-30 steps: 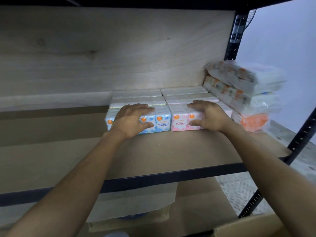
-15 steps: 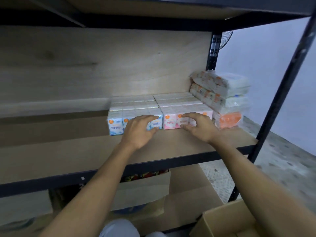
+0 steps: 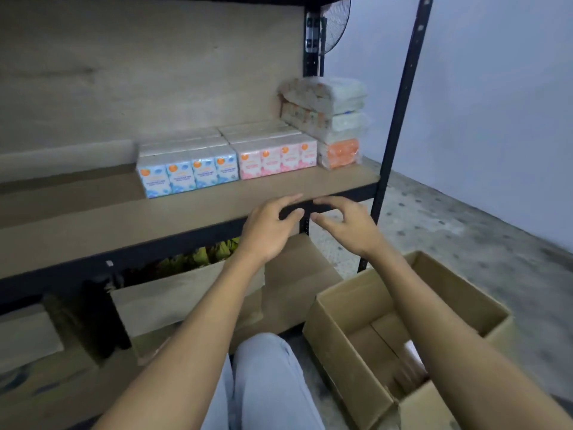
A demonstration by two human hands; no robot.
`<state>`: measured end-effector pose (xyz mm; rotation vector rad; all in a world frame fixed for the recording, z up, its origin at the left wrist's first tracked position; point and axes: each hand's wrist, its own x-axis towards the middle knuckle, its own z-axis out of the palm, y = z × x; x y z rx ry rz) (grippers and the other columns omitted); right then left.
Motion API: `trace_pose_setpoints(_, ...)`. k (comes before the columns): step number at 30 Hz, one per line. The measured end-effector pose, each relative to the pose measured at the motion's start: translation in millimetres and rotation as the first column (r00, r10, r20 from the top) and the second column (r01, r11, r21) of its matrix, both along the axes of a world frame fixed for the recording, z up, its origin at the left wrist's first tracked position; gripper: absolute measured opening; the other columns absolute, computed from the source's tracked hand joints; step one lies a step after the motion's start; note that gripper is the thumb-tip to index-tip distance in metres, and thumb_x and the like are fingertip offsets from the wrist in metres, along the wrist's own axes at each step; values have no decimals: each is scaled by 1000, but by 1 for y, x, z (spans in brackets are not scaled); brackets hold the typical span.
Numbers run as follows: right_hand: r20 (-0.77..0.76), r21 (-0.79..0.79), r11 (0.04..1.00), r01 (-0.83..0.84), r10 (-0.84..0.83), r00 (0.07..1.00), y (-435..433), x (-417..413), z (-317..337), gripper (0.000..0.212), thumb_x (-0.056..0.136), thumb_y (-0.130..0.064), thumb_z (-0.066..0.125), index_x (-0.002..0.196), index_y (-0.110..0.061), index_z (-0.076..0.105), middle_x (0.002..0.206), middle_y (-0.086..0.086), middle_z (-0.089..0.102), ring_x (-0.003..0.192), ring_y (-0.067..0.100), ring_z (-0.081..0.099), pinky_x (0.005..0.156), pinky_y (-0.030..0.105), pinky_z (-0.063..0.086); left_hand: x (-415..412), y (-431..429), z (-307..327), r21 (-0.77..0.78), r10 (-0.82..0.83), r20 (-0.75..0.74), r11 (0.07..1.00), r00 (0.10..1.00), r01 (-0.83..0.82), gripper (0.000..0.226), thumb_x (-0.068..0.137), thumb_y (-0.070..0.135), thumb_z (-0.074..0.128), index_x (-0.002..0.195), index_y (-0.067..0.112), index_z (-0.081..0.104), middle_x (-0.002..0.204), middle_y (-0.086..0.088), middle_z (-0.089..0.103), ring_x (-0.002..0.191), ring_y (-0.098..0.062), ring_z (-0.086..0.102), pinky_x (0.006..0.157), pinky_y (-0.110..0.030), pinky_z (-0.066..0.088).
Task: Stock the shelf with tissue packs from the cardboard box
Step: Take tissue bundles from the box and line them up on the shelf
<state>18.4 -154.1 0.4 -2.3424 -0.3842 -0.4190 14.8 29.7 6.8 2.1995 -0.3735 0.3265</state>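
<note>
your left hand [image 3: 268, 231] and right hand [image 3: 347, 228] hang in the air in front of the shelf [image 3: 93, 218], level with its dark front rail and close to each other, fingertips nearly meeting but apart. each grip is loose and holds nothing: the fingers are gently curved, with thumb and forefinger spread. neither hand touches the shelf or any pack.

the tissue packs sit on the right half of the shelf board. a front row of blue tissue packs [image 3: 186, 173] stands upright side by side, and a row of pink tissue packs [image 3: 277, 159] touches its right end. more rows with pale tops run behind them toward the wooden back panel [image 3: 155, 72]. just right of the pink row, by the black upright post [image 3: 400, 119], a stack of wrapped packs [image 3: 328, 100] lies flat, with an orange pack [image 3: 341, 153] at the bottom.

the cardboard box [image 3: 341, 336] stands open on the speckled floor [image 3: 465, 231] at your lower right, and your right forearm crosses above it. its bare bottom flaps show; a pale shape beside your arm is too hidden to tell.

your knee in light trousers [image 3: 266, 383] points at the lower shelf, where another carton [image 3: 186, 299] stands. a fan [image 3: 336, 23] shows behind the rack's top corner.
</note>
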Motion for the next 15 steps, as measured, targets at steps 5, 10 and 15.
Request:
trace_pose_setpoints(5,-82,-5,998,69,-69,994,-41,-35,-40,43,91,-45,54,128,-23,58,133,-7,57,125,7,47,100,21,34,-23,-48,-34,-45,-135,-102,990,986,131,40,96,38,52,136,32,52,142,9,50,127,-4,43,99,-20,30)
trace_pose_setpoints(10,-211,-33,982,186,-189,959,-86,-55,-84,41,90,-46,56,126,-26,59,126,-4,62,118,12,54,94,24,38,-26,-90,-88,38,-187,-290,978,938,207,47,95,47,48,141,36,44,148,6,44,136,-17,39,109,-34,33)
trace_pose_setpoints(15,-348,-93,964,248,-265,899,-133,-56,-131,41,89,-43,59,126,-25,58,128,-4,61,121,13,53,94,17,34,-23,-127,-140,82,-208,-447,959,870,271,52,91,55,46,140,39,41,146,7,46,135,-19,43,109,-43,37)
